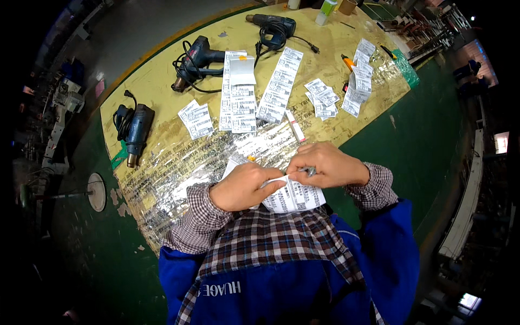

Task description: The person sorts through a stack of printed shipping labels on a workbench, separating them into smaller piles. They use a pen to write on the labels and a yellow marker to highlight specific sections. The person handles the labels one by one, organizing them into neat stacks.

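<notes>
White paper [295, 198] between two hands [244, 186] [327, 165]

"Where's the left hand [244, 187]?"

"At the sheet's [295, 199] upper left, back turned up, thumb and index finger pinching its edge."

"And the right hand [327, 164]?"

"Along the sheet's top edge, fingers curled inward, its pinching fingertips just beside the left's."

"How do the arms come in?"

"The left forearm [192, 221] slants up from the sheet's lower left; the right forearm [375, 187] reaches in from its right, elbow bent."
</notes>
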The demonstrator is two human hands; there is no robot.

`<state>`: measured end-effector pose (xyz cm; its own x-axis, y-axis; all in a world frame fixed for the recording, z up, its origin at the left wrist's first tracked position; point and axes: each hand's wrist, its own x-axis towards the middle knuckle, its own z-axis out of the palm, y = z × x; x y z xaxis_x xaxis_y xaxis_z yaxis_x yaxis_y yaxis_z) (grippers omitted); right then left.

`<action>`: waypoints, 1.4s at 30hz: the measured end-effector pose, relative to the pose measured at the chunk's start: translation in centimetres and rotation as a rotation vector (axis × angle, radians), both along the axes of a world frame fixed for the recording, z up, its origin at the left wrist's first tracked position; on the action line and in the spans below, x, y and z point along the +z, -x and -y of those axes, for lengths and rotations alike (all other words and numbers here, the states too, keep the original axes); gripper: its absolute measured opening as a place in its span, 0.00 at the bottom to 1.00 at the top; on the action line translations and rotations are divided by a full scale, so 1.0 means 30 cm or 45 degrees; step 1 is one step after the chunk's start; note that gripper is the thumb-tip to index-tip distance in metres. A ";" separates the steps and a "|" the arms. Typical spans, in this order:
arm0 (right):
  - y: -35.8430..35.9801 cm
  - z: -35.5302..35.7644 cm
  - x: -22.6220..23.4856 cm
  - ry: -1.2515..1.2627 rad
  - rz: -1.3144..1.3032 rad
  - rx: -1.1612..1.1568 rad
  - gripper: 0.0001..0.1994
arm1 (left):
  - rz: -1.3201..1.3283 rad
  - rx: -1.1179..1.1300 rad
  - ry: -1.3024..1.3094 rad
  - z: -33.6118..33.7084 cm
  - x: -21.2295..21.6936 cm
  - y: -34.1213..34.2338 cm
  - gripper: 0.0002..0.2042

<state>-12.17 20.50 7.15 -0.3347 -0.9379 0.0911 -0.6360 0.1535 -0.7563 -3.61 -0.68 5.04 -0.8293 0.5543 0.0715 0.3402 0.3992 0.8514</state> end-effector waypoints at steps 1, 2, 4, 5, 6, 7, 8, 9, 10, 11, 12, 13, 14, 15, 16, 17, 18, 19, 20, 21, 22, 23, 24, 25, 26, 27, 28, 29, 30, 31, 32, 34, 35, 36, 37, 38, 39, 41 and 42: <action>-0.009 -0.004 0.006 -0.063 0.037 -0.007 0.04 | 0.075 -0.009 -0.009 -0.008 0.004 -0.006 0.08; -0.008 0.000 0.014 -0.119 0.065 -0.010 0.05 | 0.142 -0.014 -0.010 -0.010 0.009 -0.003 0.08; -0.006 0.005 -0.003 -0.080 0.114 0.007 0.05 | 0.142 -0.008 -0.028 -0.014 0.006 -0.001 0.09; -0.005 0.006 -0.012 -0.064 0.139 0.016 0.06 | 0.142 -0.004 -0.041 -0.015 0.002 -0.001 0.09; -0.007 0.009 -0.017 -0.035 0.198 0.016 0.05 | 0.150 -0.011 -0.050 -0.013 0.005 -0.002 0.09; -0.014 0.013 -0.022 -0.006 0.256 0.016 0.05 | 0.157 -0.018 -0.060 -0.009 0.012 -0.006 0.09; -0.013 0.019 -0.026 0.024 0.308 0.018 0.05 | 0.158 -0.023 -0.067 -0.004 0.016 -0.004 0.09; -0.017 0.022 -0.035 0.015 0.341 0.022 0.04 | 0.038 -0.013 -0.129 -0.006 -0.009 -0.010 0.10; -0.025 0.024 -0.049 0.005 0.374 0.027 0.04 | 0.052 0.002 -0.160 -0.007 -0.033 -0.019 0.10; -0.031 0.021 -0.064 -0.008 0.409 0.035 0.03 | 0.068 0.020 -0.194 -0.014 -0.059 -0.032 0.11; -0.034 0.022 -0.080 0.031 0.462 0.037 0.03 | 0.085 0.039 -0.228 -0.018 -0.071 -0.042 0.11; -0.035 0.027 -0.095 0.069 0.515 0.040 0.02 | 0.117 0.062 -0.211 -0.016 -0.070 -0.049 0.11; -0.041 0.027 -0.102 0.099 0.573 0.032 0.02 | 0.100 0.074 -0.250 -0.017 -0.075 -0.052 0.11; -0.044 0.033 -0.096 0.126 0.556 0.020 0.02 | 0.083 0.087 -0.288 -0.018 -0.081 -0.055 0.10; -0.041 0.032 -0.100 0.126 0.548 0.027 0.01 | 0.067 0.101 -0.326 -0.020 -0.088 -0.057 0.10; -0.040 0.035 -0.105 0.133 0.540 0.037 0.01 | 0.066 0.120 -0.359 -0.021 -0.097 -0.062 0.09; -0.040 0.038 -0.109 0.141 0.533 0.045 0.01 | 0.070 0.134 -0.380 -0.022 -0.104 -0.067 0.09; -0.043 0.042 -0.111 0.147 0.535 0.035 0.01 | 0.073 0.146 -0.401 -0.023 -0.112 -0.072 0.09; -0.043 0.047 -0.112 0.154 0.535 0.026 0.01 | 0.074 0.159 -0.421 -0.022 -0.117 -0.075 0.09; -0.044 0.051 -0.113 0.162 0.534 0.016 0.01 | 0.069 0.180 -0.434 -0.023 -0.122 -0.078 0.09; -0.044 0.054 -0.115 0.158 0.559 0.009 0.01 | 0.065 0.200 -0.446 -0.023 -0.127 -0.081 0.09; -0.042 0.056 -0.122 0.157 0.584 0.003 0.01 | 0.060 0.221 -0.455 -0.023 -0.133 -0.083 0.09; -0.041 0.058 -0.130 0.156 0.609 -0.005 0.01 | 0.057 0.225 -0.457 -0.022 -0.143 -0.082 0.09; -0.042 0.057 -0.140 0.141 0.643 -0.020 0.02 | 0.054 0.227 -0.459 -0.022 -0.155 -0.081 0.09; -0.039 0.050 -0.149 0.124 0.669 -0.045 0.03 | 0.045 0.220 -0.466 -0.024 -0.162 -0.071 0.09; -0.035 0.043 -0.156 0.108 0.695 -0.072 0.04 | 0.064 0.242 -0.427 -0.023 -0.166 -0.068 0.09; -0.032 0.046 -0.161 0.076 0.719 -0.066 0.05 | 0.082 0.264 -0.388 -0.016 -0.170 -0.073 0.09; -0.026 0.047 -0.160 0.038 0.737 -0.072 0.07 | 0.098 0.276 -0.358 -0.018 -0.175 -0.071 0.09; -0.018 0.041 -0.161 0.001 0.756 -0.078 0.09 | 0.096 0.257 -0.308 -0.017 -0.173 -0.068 0.09; 0.006 0.023 -0.177 -0.010 0.681 -0.015 0.13 | 0.094 0.238 -0.257 -0.010 -0.163 -0.065 0.09; 0.024 0.005 -0.166 -0.088 0.653 0.006 0.12 | 0.092 0.221 -0.204 0.000 -0.155 -0.061 0.09; 0.048 -0.035 -0.137 -0.244 0.602 0.049 0.09 | 0.248 0.155 -0.151 0.008 -0.146 -0.046 0.09; 0.045 -0.042 -0.135 -0.269 0.625 0.041 0.09 | 0.335 0.141 -0.146 0.012 -0.143 -0.047 0.09; 0.042 -0.048 -0.139 -0.250 0.650 0.026 0.09 | 0.421 0.126 -0.141 0.010 -0.141 -0.046 0.09; 0.041 -0.054 -0.147 -0.231 0.674 0.010 0.09 | 0.344 0.136 -0.180 0.003 -0.142 -0.044 0.09; 0.040 -0.059 -0.155 -0.211 0.699 -0.007 0.10 | 0.345 0.156 -0.190 -0.002 -0.147 -0.044 0.09; 0.039 -0.062 -0.143 -0.221 0.692 -0.026 0.10 | 0.346 0.177 -0.201 -0.007 -0.152 -0.045 0.09; 0.031 -0.064 -0.172 -0.164 0.742 -0.071 0.11 | 0.329 0.229 -0.272 -0.013 -0.166 -0.053 0.08; 0.028 -0.060 -0.186 -0.136 0.767 -0.080 0.12 | 0.309 0.259 -0.252 -0.014 -0.165 -0.056 0.09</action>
<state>-13.00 22.29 1.56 -0.3529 -0.9084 -0.2244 -0.0891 0.2714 -0.9583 -1.92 -0.27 0.09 -0.9271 0.3714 -0.0511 0.0498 0.2571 0.9651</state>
